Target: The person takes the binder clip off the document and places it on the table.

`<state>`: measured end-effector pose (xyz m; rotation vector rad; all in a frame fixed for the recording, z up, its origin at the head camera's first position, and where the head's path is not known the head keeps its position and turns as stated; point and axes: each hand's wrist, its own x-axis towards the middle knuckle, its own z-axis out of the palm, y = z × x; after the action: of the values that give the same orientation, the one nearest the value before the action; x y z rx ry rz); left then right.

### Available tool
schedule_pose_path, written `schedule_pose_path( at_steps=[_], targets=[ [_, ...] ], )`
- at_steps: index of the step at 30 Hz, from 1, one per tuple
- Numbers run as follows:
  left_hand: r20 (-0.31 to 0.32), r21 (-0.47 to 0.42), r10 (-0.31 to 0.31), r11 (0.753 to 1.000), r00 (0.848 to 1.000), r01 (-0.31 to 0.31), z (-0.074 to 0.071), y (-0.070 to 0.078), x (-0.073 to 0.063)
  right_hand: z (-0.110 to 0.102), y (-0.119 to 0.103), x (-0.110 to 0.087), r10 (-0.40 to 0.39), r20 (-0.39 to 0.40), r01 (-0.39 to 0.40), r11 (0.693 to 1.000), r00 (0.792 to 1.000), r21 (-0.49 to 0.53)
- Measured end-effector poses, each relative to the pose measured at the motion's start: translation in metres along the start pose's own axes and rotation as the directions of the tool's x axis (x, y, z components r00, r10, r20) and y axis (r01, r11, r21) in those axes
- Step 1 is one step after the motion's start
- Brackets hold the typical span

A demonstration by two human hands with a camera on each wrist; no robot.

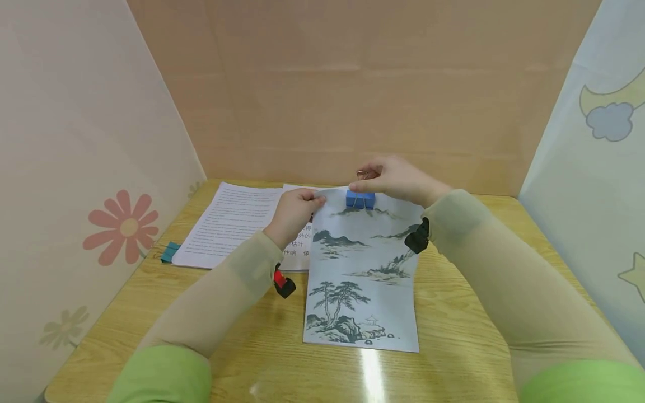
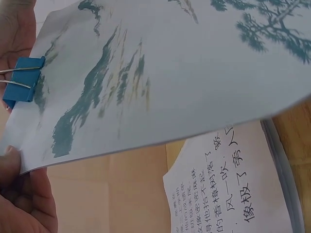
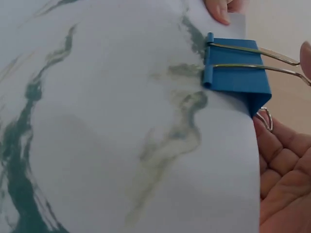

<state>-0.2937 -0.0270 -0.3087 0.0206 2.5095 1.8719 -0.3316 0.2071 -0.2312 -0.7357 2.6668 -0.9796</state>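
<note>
A sheet with a printed ink landscape of pines and hills (image 1: 363, 302) hangs tilted over the table. My left hand (image 1: 294, 215) pinches its upper left corner between thumb and fingers. A blue binder clip (image 1: 360, 199) sits across the middle of the top edge, its jaws biting the paper. At the clip's wire handles, my right hand (image 1: 395, 179) has its thumb on the front one, while the fingers lie behind, by the back handle (image 3: 266, 119). The left wrist view shows the clip (image 2: 24, 80) on the edge, with the left hand (image 2: 24, 208) at the corner.
To the left lies a stack of printed pages (image 1: 237, 224), with a teal binder clip (image 1: 171, 252) at its lower left corner. Pages with large Chinese characters (image 2: 214, 189) lie partly under the landscape sheet. Panels (image 1: 353, 89) stand behind and on both sides of the wooden table (image 1: 242, 347).
</note>
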Motion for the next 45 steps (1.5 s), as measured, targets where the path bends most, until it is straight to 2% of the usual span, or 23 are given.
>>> schedule_pose_path(
  at_steps=[6,16,25,45],
  targets=[
    [-0.014,0.027,0.035,0.999,0.999,-0.035,0.0,-0.001,-0.006,0.001,0.0,-0.002,-0.01,-0.007,0.01,1.0,1.0,0.016],
    [-0.028,0.147,0.076,0.987,0.997,-0.071,0.001,-0.002,-0.01,0.003,0.004,-0.005,-0.037,-0.014,0.038,0.999,0.999,0.035],
    [-0.047,0.112,0.074,0.991,0.996,-0.068,0.002,-0.003,-0.01,0.005,0.006,-0.007,-0.048,-0.017,0.05,0.995,0.999,0.085],
    [-0.052,0.09,0.075,0.994,0.996,-0.07,0.002,-0.006,-0.013,-0.001,0.005,-0.01,-0.055,-0.086,0.062,0.995,0.995,0.084]
  ],
)
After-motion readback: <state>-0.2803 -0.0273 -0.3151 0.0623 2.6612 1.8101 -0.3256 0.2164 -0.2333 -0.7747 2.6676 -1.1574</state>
